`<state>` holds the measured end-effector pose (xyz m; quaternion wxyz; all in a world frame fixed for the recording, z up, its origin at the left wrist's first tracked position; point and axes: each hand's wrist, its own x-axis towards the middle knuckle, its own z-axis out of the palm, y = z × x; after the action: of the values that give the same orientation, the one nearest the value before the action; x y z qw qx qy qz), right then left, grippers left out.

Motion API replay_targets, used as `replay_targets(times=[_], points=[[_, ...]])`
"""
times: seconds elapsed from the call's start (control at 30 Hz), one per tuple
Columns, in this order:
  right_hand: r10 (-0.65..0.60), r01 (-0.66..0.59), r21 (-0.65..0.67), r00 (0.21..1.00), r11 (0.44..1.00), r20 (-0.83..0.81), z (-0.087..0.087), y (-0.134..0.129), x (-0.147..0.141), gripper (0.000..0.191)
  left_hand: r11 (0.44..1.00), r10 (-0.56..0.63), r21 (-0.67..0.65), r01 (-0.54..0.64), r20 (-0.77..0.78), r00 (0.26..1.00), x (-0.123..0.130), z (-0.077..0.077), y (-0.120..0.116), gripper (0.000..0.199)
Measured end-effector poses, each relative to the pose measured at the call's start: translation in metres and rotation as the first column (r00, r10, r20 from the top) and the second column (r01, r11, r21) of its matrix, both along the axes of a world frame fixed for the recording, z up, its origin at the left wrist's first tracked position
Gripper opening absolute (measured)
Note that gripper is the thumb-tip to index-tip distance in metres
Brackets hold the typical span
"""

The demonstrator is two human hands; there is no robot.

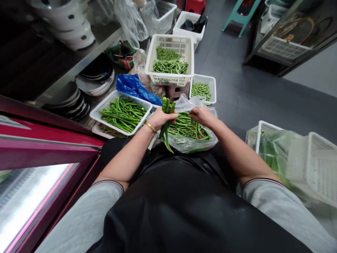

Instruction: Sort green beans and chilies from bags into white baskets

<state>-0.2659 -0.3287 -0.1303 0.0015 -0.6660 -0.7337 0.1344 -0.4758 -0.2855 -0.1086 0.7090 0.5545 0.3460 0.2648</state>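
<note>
My left hand (165,118) is closed around a bunch of long green chili peppers (165,131), their thick ends up and tapered tips hanging down. Under both hands, a clear plastic bag (184,146) lies open in front of my lap with more long green peppers (183,125) inside. At the bag's right side, my right hand (202,116) has its fingers pinched together just above the peppers; what they hold is too small to make out. Left of the bag, a white basket (92,115) holds a heap of glossy long green peppers (125,114).
Ahead, a raised white basket (193,52) holds cut green pieces; a smaller white basket (214,89) stands beside it. A blue plastic bag (135,88) lies behind the left basket. Stacked plates (96,88) fill the left shelf. White crates (259,137) stand at right.
</note>
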Motion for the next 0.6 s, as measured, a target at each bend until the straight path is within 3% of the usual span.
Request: replay_targets(times=[0.07,0.13,0.2,0.27,0.4,0.5,0.6], points=[[0.031,0.010,0.160,0.968,0.987,-0.249,0.023,0.002,-0.006,0.023,1.000,0.004,-0.029,-0.003,0.016,1.000,0.007,0.001,-0.002,0.031],[0.069,0.042,0.281,0.926,0.959,-0.372,0.038,0.003,-0.015,0.021,0.999,-0.014,-0.047,0.014,0.014,1.000,0.014,0.001,-0.005,0.033],[0.070,0.056,0.374,0.947,0.926,-0.313,0.041,0.001,-0.025,0.020,1.000,-0.005,-0.028,0.005,-0.027,1.000,0.018,0.000,-0.006,0.027],[0.004,0.052,0.392,0.990,0.918,-0.142,0.034,-0.002,-0.035,0.023,0.999,0.034,0.015,-0.033,-0.092,0.995,0.019,-0.002,-0.005,0.021],[-0.114,0.091,0.247,0.990,0.965,0.081,0.009,-0.008,-0.054,0.035,0.999,0.029,-0.028,-0.035,-0.199,0.980,0.013,-0.015,-0.005,0.019],[-0.164,0.154,0.165,0.986,0.974,0.045,-0.003,-0.009,-0.056,0.039,0.996,0.000,-0.093,-0.017,-0.179,0.984,0.007,-0.021,-0.006,0.022],[-0.115,0.109,-0.099,0.992,0.989,-0.059,-0.013,-0.007,-0.040,0.040,0.998,-0.049,-0.044,0.044,-0.105,0.993,-0.001,-0.019,-0.004,0.030]])
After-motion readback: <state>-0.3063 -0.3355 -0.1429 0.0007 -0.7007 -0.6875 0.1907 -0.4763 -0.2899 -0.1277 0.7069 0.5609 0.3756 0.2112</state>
